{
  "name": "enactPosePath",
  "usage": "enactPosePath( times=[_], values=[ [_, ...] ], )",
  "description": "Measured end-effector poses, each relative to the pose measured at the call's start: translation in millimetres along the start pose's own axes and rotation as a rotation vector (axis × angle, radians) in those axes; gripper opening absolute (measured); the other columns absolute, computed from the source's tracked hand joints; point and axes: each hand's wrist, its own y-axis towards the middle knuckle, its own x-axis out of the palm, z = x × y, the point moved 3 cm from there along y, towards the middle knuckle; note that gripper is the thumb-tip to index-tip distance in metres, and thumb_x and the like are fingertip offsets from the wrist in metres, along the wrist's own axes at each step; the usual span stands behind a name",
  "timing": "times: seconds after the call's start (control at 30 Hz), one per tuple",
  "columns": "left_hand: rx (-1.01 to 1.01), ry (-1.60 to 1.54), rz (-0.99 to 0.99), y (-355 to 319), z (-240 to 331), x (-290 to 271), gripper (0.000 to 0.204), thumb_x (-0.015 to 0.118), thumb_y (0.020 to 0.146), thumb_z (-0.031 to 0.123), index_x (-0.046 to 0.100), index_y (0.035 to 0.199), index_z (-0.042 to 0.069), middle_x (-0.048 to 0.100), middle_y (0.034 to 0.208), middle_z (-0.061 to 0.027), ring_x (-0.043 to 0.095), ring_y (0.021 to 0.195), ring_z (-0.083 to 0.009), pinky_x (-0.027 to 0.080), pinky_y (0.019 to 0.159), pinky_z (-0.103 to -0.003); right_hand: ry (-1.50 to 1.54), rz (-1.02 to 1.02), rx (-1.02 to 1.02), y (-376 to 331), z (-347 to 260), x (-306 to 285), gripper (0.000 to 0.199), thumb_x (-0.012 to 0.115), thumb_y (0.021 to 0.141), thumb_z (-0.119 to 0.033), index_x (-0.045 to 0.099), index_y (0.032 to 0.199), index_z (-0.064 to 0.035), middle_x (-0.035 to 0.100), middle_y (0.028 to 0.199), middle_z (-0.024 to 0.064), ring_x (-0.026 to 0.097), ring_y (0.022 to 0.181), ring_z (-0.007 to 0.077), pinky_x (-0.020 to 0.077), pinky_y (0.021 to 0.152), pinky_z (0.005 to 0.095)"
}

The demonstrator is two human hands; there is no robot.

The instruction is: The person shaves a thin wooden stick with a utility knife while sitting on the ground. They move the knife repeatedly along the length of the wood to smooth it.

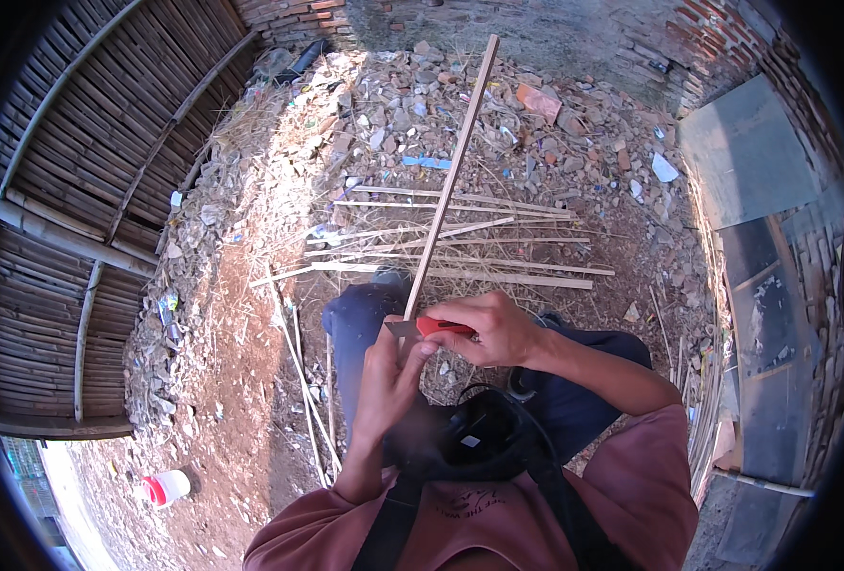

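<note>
My left hand (387,369) is closed around the near end of a long bamboo strip (452,176), which slants up and away to the far side. In my right hand (494,328) is a red-handled knife (441,326). Its short, wide grey blade lies across the strip's near end, right by my left fingers and thumb. Whether the edge has entered the strip cannot be made out. Both hands are close together in front of my chest, above my bent knees.
Several pale strips (498,277) lie on the ground beyond my knees, and thin ones (298,366) lie left. Rubble (412,124) spreads toward a brick wall (536,38). A bamboo-slat panel (69,124) stands left, boards (755,152) lean right. A red-and-white container (167,488) sits lower left.
</note>
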Motion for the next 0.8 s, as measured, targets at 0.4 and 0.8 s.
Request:
enactPosePath(
  times=[0.4,0.8],
  values=[
    [0.128,0.078,0.185,1.1,3.5,15.4,0.023,0.064,0.108,0.017,0.058,0.120,-0.002,0.063,0.069,-0.0118,0.060,0.054,-0.0234,0.045,0.053,-0.038,-0.113,0.057,0.044,1.4,-4.3,-2.4,0.026,0.077,0.096,-0.029,0.077,0.115,-0.0108,0.075,0.081,0.0104,0.073,0.063,0.0284,0.0563,0.055,0.0397],
    [0.093,0.194,0.201,5.7,9.3,16.7,0.019,0.057,0.110,0.014,0.058,0.119,-0.003,0.066,0.072,-0.0202,0.065,0.058,-0.0383,0.046,0.053,-0.045,-0.274,0.099,0.122,1.2,-15.4,0.4,0.024,0.072,0.100,-0.036,0.074,0.112,-0.0155,0.072,0.076,0.0069,0.071,0.060,0.0265,0.0543,0.050,0.0410]
  ],
)
